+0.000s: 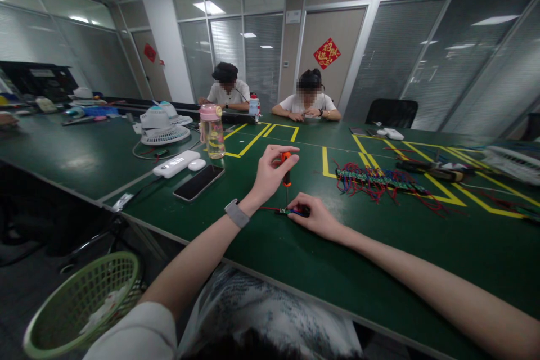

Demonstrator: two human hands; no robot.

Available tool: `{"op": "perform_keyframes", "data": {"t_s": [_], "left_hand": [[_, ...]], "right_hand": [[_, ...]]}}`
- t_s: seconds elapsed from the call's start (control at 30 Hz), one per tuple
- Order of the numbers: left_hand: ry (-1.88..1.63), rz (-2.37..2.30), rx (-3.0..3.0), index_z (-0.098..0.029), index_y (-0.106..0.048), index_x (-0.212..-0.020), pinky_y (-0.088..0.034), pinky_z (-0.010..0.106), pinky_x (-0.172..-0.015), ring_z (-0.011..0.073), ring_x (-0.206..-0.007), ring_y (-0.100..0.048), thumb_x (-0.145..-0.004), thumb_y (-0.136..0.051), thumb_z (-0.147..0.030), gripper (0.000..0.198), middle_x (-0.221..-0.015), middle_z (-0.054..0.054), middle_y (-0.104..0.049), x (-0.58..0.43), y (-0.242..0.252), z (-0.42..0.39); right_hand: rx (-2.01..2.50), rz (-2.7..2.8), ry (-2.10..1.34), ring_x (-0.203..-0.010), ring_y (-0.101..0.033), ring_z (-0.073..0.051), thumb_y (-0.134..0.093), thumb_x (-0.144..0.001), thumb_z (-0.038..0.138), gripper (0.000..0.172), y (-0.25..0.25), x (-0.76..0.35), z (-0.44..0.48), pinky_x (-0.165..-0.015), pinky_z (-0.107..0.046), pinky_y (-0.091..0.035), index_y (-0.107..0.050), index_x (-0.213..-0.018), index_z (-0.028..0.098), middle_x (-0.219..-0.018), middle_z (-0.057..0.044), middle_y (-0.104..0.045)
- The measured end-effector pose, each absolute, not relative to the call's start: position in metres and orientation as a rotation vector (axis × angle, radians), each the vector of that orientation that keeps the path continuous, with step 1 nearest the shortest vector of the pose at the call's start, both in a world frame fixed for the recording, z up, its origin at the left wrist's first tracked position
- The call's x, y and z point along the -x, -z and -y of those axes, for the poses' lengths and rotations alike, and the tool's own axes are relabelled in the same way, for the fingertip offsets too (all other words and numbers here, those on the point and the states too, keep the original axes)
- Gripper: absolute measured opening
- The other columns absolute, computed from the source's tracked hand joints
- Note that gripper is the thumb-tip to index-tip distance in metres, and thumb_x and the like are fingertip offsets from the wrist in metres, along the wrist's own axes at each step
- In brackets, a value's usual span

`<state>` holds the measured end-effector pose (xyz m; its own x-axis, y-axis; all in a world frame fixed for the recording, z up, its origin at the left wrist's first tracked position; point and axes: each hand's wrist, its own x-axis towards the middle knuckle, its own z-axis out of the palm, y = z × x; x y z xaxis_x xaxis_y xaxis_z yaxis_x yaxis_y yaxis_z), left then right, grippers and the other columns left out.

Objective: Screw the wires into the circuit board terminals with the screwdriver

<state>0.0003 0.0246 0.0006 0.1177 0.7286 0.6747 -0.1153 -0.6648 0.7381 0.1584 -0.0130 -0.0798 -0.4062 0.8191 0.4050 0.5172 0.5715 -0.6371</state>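
Observation:
An orange and black screwdriver point(287, 178) stands upright, its thin shaft reaching down to a small green circuit board point(282, 211). My left hand point(270, 173) has its thumb and fingers about the top of the handle. The board lies low at the table surface, with a red wire running off to its left. My right hand point(317, 217) pinches the board's right end, together with dark and blue wires that are partly hidden by the fingers.
Right of my hands lies a row of wired circuit boards point(379, 179). To the left are a black phone point(199, 183), a white power bank point(176, 163), a pink-lidded bottle point(213, 132) and white fans point(163, 124). Two people sit opposite. A green basket point(84, 304) stands below the table edge.

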Motion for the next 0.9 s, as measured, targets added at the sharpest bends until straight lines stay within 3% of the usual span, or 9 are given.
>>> {"op": "perform_keyframes", "data": {"t_s": [0.1,0.2,0.37,0.47,0.6,0.77,0.9], "left_hand": [[-1.483,-0.443,-1.590,-0.018,-0.065,-0.110,-0.055,0.027,-0.067,0.0153,-0.084,-0.064,-0.089,-0.048,-0.032,0.030,-0.114,0.009,-0.059,-0.0018,0.0009,-0.0262],[-1.428,-0.423,-1.517,-0.017,-0.059,-0.118,-0.057,0.031,-0.067,0.0164,-0.080,-0.066,-0.087,-0.051,-0.032,0.035,-0.109,0.009,-0.062,-0.0032,0.0017,-0.0257],[-1.580,-0.626,-1.705,-0.018,-0.069,-0.099,-0.051,0.021,-0.064,0.0110,-0.075,-0.059,-0.076,-0.068,-0.030,0.026,-0.089,0.003,-0.061,-0.0005,-0.0001,-0.0243],[-1.586,-0.580,-1.733,-0.020,-0.070,-0.099,-0.050,0.021,-0.069,0.0117,-0.083,-0.059,-0.081,-0.062,-0.029,0.022,-0.101,0.005,-0.059,0.0006,0.0006,-0.0267],[-1.408,-0.382,-1.570,-0.019,-0.062,-0.117,-0.055,0.031,-0.072,0.0161,-0.086,-0.064,-0.089,-0.046,-0.028,0.033,-0.110,0.008,-0.061,-0.0017,0.0032,-0.0280],[-1.485,-0.528,-1.655,-0.017,-0.064,-0.111,-0.054,0.026,-0.069,0.0141,-0.079,-0.063,-0.079,-0.065,-0.029,0.035,-0.094,0.005,-0.063,-0.0020,0.0014,-0.0235],[-1.488,-0.486,-1.733,-0.019,-0.068,-0.105,-0.052,0.024,-0.074,0.0152,-0.090,-0.061,-0.080,-0.064,-0.033,0.029,-0.111,0.008,-0.059,-0.0010,0.0005,-0.0243]], "right_hand": [[1.068,2.095,-0.550,-0.069,-0.054,-0.014,-0.064,-0.076,0.016,0.007,0.0801,-0.1581,0.0128,-0.064,-0.026,-0.044,-0.065,-0.083,0.015,-0.078,-0.002,-0.057],[1.072,2.092,-0.556,-0.068,-0.054,-0.013,-0.064,-0.076,0.016,0.007,0.0796,-0.1576,0.0130,-0.063,-0.026,-0.044,-0.065,-0.083,0.015,-0.077,-0.002,-0.056],[1.074,2.094,-0.555,-0.070,-0.055,-0.014,-0.064,-0.076,0.017,0.008,0.0794,-0.1580,0.0130,-0.065,-0.026,-0.044,-0.066,-0.083,0.015,-0.078,-0.002,-0.057],[1.075,2.098,-0.548,-0.070,-0.055,-0.014,-0.064,-0.076,0.017,0.008,0.0794,-0.1582,0.0129,-0.065,-0.027,-0.044,-0.066,-0.083,0.015,-0.078,-0.002,-0.057],[1.086,2.101,-0.544,-0.070,-0.055,-0.014,-0.064,-0.076,0.016,0.008,0.0800,-0.1577,0.0123,-0.065,-0.027,-0.044,-0.067,-0.084,0.015,-0.077,-0.002,-0.057],[1.081,2.098,-0.550,-0.070,-0.055,-0.014,-0.064,-0.076,0.018,0.009,0.0810,-0.1579,0.0118,-0.065,-0.027,-0.044,-0.067,-0.085,0.015,-0.078,-0.003,-0.057],[1.086,2.104,-0.552,-0.070,-0.055,-0.014,-0.065,-0.076,0.018,0.010,0.0799,-0.1579,0.0125,-0.066,-0.027,-0.044,-0.068,-0.085,0.015,-0.077,-0.002,-0.056]]}}
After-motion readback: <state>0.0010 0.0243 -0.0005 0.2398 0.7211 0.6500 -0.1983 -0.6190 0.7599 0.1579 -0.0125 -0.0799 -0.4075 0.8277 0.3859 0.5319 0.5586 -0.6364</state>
